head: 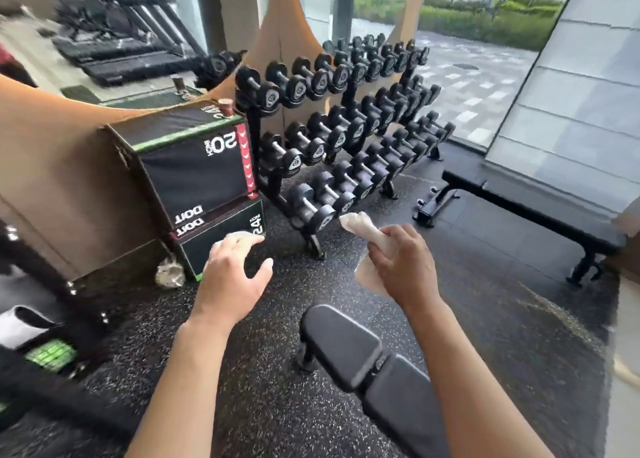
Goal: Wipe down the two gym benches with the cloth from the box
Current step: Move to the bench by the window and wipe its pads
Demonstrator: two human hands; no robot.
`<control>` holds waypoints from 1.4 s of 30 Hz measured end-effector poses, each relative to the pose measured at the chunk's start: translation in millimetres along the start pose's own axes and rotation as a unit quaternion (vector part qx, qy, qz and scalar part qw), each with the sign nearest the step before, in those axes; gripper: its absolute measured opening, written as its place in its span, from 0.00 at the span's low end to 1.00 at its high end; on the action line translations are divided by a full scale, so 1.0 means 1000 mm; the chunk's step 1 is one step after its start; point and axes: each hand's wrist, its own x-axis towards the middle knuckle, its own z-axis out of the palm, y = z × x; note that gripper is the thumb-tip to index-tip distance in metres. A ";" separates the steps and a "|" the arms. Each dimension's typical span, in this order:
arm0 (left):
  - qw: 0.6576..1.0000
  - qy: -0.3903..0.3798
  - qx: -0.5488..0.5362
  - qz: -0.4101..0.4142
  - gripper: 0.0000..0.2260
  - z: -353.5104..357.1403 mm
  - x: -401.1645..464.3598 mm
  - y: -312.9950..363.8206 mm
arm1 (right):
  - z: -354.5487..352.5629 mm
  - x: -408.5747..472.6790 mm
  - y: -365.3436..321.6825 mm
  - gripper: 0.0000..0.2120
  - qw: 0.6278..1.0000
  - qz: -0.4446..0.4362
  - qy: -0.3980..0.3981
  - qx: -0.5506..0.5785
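Observation:
My right hand (pixel 401 263) is closed around a crumpled white cloth (pixel 358 227), whose ends stick out above and below the fist. It hangs in the air above the black padded bench (pixel 349 343) that runs from the bottom centre toward me. My left hand (pixel 232 277) hovers open to the left of the bench, fingers spread, holding nothing. A second flat black bench (pixel 540 211) stands on the floor at the right, near the window wall.
A three-tier dumbbell rack (pixel 346 128) stands ahead. Left of it are stacked black plyo boxes (pixel 194 170) against a tan wall. A crumpled wad (pixel 169 274) lies at the boxes' base. Treadmills (pixel 114 55) sit at the far left. The floor is speckled black rubber.

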 end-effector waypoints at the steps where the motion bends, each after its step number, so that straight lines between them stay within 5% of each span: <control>1: 1.000 0.007 0.001 -0.014 0.17 -0.009 -0.003 -0.012 | 0.013 0.005 -0.011 0.13 1.000 -0.010 -0.010 0.001; 18: 0.984 0.074 0.064 -0.151 0.17 -0.056 0.056 -0.137 | 0.193 0.122 -0.105 0.11 0.984 -0.115 -0.120 0.065; 31: 0.985 0.081 0.103 -0.112 0.16 -0.048 0.210 -0.166 | 0.255 0.264 -0.105 0.09 0.986 -0.090 -0.092 0.106; 42: 0.995 0.036 0.076 -0.062 0.17 -0.047 0.334 -0.255 | 0.333 0.343 -0.138 0.07 0.995 -0.044 -0.049 0.076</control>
